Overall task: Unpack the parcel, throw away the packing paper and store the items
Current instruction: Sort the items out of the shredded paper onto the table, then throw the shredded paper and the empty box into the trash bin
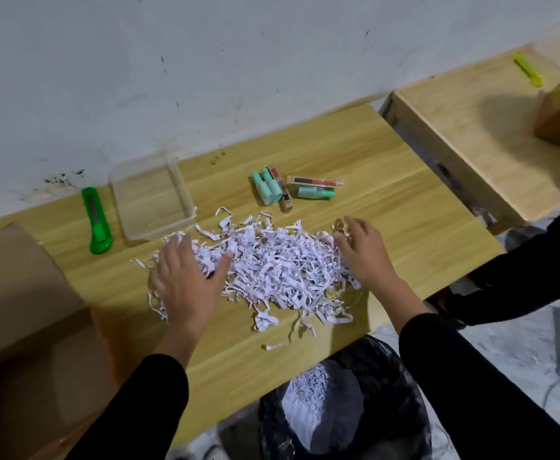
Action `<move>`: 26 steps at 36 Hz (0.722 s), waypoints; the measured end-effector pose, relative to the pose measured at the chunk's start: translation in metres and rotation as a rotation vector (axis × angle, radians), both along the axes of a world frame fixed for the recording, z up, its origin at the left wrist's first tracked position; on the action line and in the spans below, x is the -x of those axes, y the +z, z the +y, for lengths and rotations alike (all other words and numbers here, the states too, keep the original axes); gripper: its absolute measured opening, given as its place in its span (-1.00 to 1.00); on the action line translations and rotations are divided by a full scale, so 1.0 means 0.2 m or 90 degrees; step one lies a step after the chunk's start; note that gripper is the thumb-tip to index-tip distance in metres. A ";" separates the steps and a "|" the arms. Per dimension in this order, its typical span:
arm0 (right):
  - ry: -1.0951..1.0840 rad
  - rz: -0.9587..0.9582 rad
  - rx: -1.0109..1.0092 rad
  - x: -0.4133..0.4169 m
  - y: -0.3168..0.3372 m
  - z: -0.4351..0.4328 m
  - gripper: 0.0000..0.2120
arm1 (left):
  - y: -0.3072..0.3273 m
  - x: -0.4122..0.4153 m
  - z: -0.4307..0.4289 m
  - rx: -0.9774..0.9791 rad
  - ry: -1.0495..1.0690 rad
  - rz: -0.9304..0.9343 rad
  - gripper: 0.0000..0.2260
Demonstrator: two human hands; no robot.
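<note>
Black-lined round waste bin (some shreds already inside) sits nearest, below the light wooden desk. Both hands lie spread, fingers loosely open, on the heap of white shredded packing paper: left hand on its left edge, right hand on its right, neither gripping.

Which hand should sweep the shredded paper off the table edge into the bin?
Left, probably. The left hand lies on the far-left side of the paper, while the bin sits below the table edge toward the right. The right hand rests on the pile's bin side and can only guide.
</note>
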State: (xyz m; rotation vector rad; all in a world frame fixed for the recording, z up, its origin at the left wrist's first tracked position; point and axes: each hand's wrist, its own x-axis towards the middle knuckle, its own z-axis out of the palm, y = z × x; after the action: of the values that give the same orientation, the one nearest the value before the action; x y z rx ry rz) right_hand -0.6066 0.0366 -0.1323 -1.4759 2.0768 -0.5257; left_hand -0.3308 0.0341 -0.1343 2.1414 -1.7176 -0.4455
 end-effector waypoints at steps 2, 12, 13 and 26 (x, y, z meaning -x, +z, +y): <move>0.034 -0.007 0.007 -0.07 -0.01 0.04 -0.54 | -0.05 -0.03 0.00 -0.043 0.026 0.029 -0.30; 0.133 -0.150 0.033 -0.31 0.01 0.10 -0.55 | 0.00 0.15 0.08 -0.113 -0.220 0.235 -0.44; 0.127 -0.157 0.043 -0.30 0.02 0.12 -0.54 | 0.02 0.13 0.08 -0.098 -0.229 0.245 -0.44; 0.289 0.035 0.101 -0.13 -0.03 0.57 0.12 | -0.01 -0.16 0.20 -0.192 -0.343 -0.076 0.27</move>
State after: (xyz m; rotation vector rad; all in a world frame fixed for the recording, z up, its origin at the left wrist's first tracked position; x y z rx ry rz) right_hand -0.5815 0.1500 -0.1377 -1.9989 1.6870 -0.4773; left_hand -0.2982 0.0740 -0.1360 1.8926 -2.4363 -0.7735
